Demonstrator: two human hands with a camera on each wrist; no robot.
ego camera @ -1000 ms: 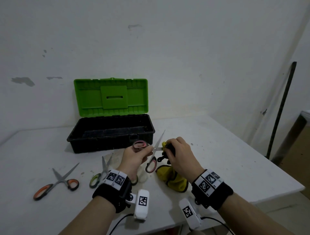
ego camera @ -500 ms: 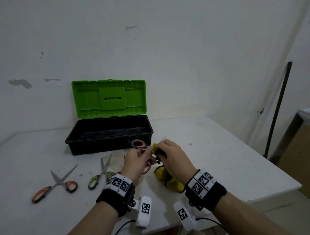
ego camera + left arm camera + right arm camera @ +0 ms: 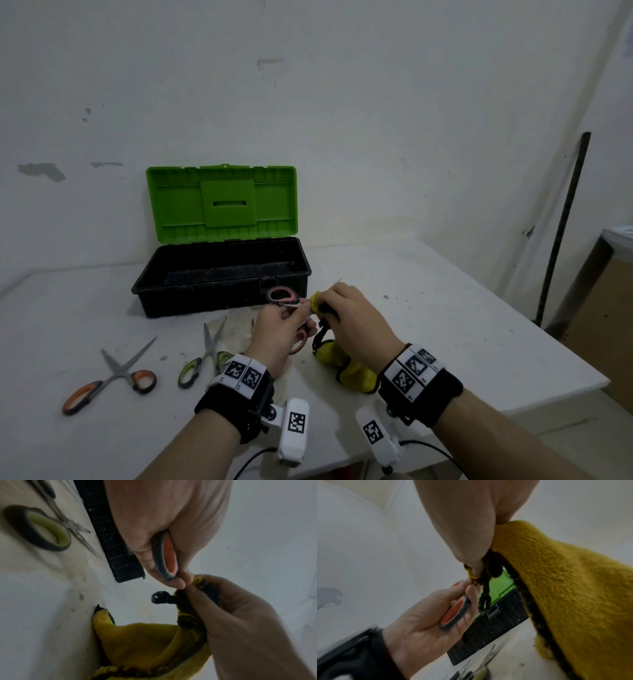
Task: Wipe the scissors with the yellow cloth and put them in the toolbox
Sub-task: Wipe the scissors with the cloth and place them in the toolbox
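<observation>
My left hand (image 3: 282, 329) grips the handles of the red-handled scissors (image 3: 281, 296), seen close in the left wrist view (image 3: 165, 559) and the right wrist view (image 3: 453, 613). My right hand (image 3: 346, 315) pinches the yellow cloth (image 3: 346, 363) around the blades, right against the left hand's fingertips; only a sliver of blade tip shows past the right hand. The cloth (image 3: 145, 642) hangs down to the table, its black loop dangling. The black toolbox (image 3: 222, 274) with its green lid (image 3: 221, 202) up stands just behind the hands. The cloth (image 3: 565, 588) fills the right of the right wrist view.
Green-handled scissors (image 3: 202, 359) lie left of my left wrist, orange-handled scissors (image 3: 109, 377) farther left. The white table (image 3: 445, 325) ends at an edge on the right; a dark pole (image 3: 561, 233) leans on the wall there.
My right hand has slid the cloth along the blades toward the handles, covering the blade that stood out a second ago. Both hands now meet.
</observation>
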